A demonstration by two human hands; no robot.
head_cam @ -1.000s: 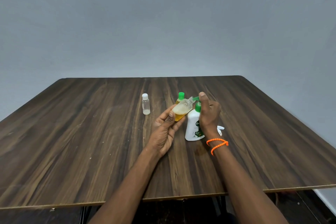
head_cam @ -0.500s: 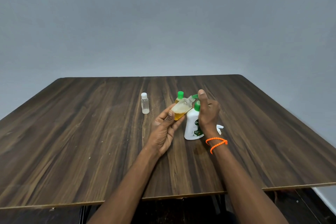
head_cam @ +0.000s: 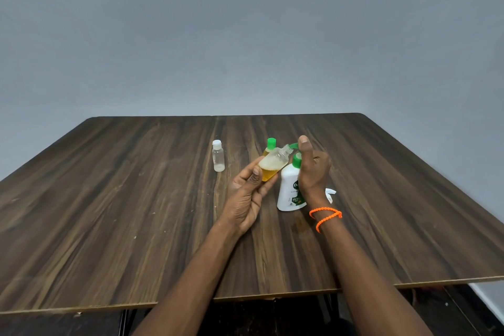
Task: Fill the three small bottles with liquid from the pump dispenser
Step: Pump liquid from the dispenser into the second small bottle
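We see soft, even, rather dim light; shadows on the table (head_cam: 136, 199) are faint. No glare shows. Wide-angle distortion bows its near edge and stretches the corners. The small bottles look slightly soft.

Both forearms reach forward over the table; the left hand (head_cam: 249, 191) lies palm up, thumb and fingers pinching a tilted small bottle (head_cam: 273, 163); the right hand (head_cam: 313, 169) stands upright, thumb on the pump dispenser (head_cam: 291, 185).

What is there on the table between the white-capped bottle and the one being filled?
Only bare wood of the table lies between the white-capped bottle and the tilted bottle in the left hand, seen from the head camera.
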